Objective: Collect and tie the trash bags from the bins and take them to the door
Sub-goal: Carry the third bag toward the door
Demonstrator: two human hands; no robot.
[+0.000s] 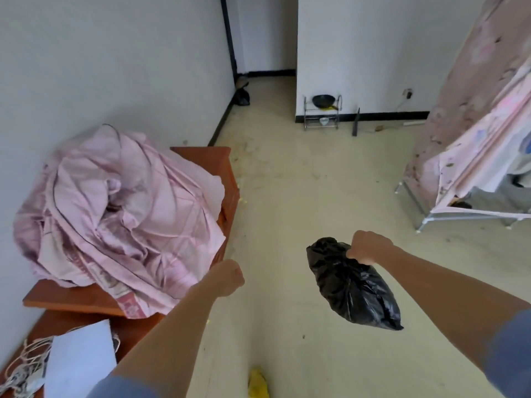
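Observation:
A filled black trash bag (pixel 352 288) hangs in the air over the floor, gripped at its gathered top by my right hand (pixel 369 247). My left hand (pixel 228 277) is a closed fist with nothing in it, held out beside the wooden furniture. Far down the room a second black trash bag (pixel 242 97) sits on the floor against the left wall, near the dark door frame (pixel 228 33) in the corner.
Reddish wooden furniture (pixel 227 179) along the left wall carries a heap of pink bedding (pixel 120 208). A fabric-covered wardrobe (pixel 459 133) on a metal frame stands at right. A small metal rack with a black wok (pixel 323 110) stands at the far wall. Something yellow (pixel 258 383) lies at my feet.

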